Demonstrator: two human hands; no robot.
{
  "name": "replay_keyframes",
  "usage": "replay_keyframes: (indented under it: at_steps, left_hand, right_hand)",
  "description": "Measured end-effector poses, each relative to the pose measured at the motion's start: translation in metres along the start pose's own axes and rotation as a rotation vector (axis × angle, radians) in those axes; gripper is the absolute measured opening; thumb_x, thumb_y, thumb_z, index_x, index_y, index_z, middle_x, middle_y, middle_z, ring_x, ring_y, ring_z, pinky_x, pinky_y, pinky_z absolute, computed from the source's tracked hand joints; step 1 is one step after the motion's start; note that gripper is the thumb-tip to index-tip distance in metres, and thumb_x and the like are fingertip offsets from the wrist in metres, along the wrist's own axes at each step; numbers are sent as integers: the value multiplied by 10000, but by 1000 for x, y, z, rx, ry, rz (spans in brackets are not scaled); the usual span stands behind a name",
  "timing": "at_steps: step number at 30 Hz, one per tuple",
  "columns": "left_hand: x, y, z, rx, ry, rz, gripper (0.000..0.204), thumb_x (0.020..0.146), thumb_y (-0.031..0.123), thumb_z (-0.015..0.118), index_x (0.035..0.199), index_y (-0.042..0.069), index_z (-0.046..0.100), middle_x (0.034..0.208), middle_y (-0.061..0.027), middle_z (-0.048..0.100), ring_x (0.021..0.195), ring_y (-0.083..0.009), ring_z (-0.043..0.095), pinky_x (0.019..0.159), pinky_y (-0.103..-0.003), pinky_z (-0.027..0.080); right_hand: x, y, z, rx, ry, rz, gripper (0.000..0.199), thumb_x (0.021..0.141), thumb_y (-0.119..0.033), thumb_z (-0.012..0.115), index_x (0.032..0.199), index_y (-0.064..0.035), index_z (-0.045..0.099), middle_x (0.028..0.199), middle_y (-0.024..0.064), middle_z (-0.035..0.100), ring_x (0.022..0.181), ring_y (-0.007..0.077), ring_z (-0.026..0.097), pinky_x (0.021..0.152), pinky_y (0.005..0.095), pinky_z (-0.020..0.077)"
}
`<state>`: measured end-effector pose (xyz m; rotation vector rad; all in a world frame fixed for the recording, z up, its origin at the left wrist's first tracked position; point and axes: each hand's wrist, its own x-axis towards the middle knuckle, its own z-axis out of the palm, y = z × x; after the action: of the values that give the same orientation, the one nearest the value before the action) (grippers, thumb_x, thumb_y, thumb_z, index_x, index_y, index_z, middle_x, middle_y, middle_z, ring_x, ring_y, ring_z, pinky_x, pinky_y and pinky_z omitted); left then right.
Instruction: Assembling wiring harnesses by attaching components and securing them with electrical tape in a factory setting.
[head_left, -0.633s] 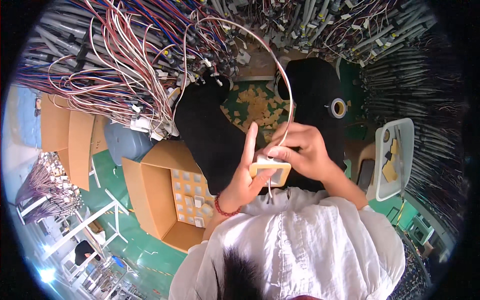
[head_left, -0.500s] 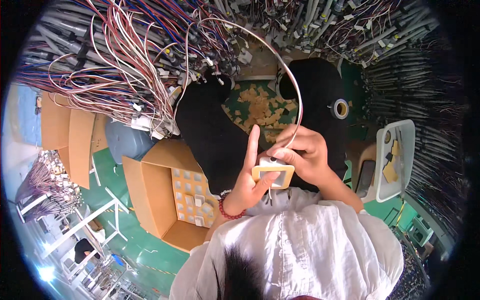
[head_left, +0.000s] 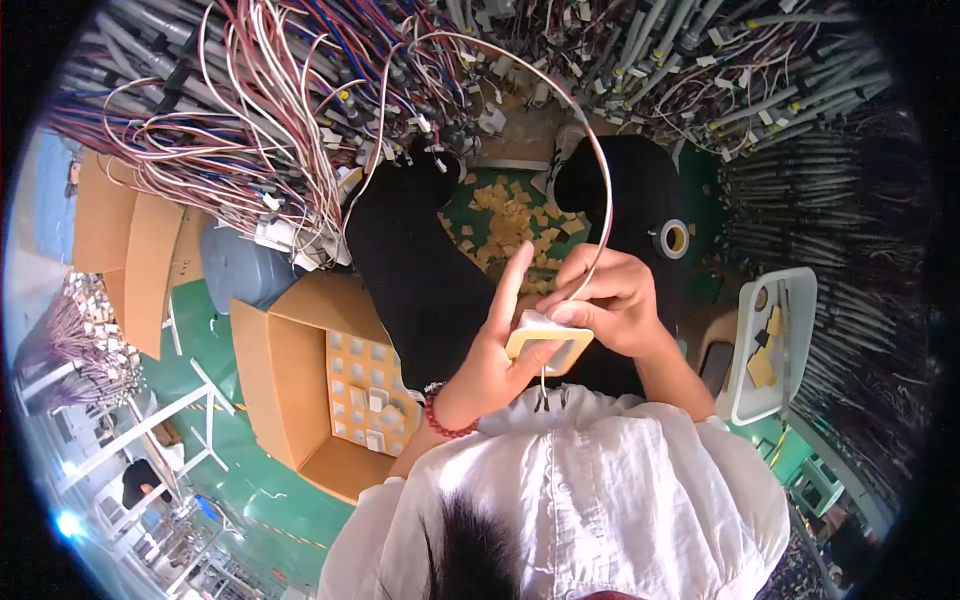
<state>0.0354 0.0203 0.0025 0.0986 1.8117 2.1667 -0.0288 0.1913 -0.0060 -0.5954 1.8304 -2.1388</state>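
Observation:
My left hand (head_left: 482, 365) holds a small white housing with a pale yellow frame (head_left: 573, 362), its thumb over the frame's opening and its index finger stretched up. At the housing's far side, my right hand (head_left: 622, 305) is closed, thumb and fingers pinching a thin white and dark red cable (head_left: 608, 195). This cable arcs up from my fingers toward the bundle at the upper left. Short loose wire ends (head_left: 544, 395) hang out below the frame, over my white shirt. How the cable sits inside the housing is hidden by my fingers.
An open carton (head_left: 282, 385) at left holds a yellow sheet with rows of white pieces (head_left: 350, 380). Wire bundles (head_left: 250, 130) hang at upper left, grey cables (head_left: 810, 215) at right. A tape roll (head_left: 661, 240) rests on my leg. A white bin (head_left: 745, 375) and floor scraps (head_left: 510, 210) are nearby.
The framed housing has tilted in my hands, and more of the wire ends shows below it. Both hands keep their grip; the whole view has shifted slightly.

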Motion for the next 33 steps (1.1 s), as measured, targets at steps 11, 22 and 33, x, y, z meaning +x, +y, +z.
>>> replay_keyframes:
  at_steps: [11,22,33]
  left_hand:
    - [2,-3,17,-48,109,82,738,927,113,562,1476,8,80,1344,-107,401,1153,-138,461,963,-275,377]
    - [11,-26,-9,-284,154,-91,582,964,408,412,1356,1,275,1293,-98,419,1179,-179,445,992,-310,361]
    - [32,-43,-16,-280,234,-15,514,992,414,326,1348,44,310,1190,-103,505,1069,-215,548,915,-355,460]
  right_hand:
    - [5,11,2,52,28,-68,359,772,-271,725,940,44,691,828,103,622,728,192,588,668,306,478]
    - [-56,16,8,89,228,483,197,966,-163,482,1053,5,539,899,88,629,811,150,586,784,286,478]
    - [-46,20,19,593,-12,742,333,983,-253,465,1055,45,596,834,111,640,762,180,622,715,304,520]
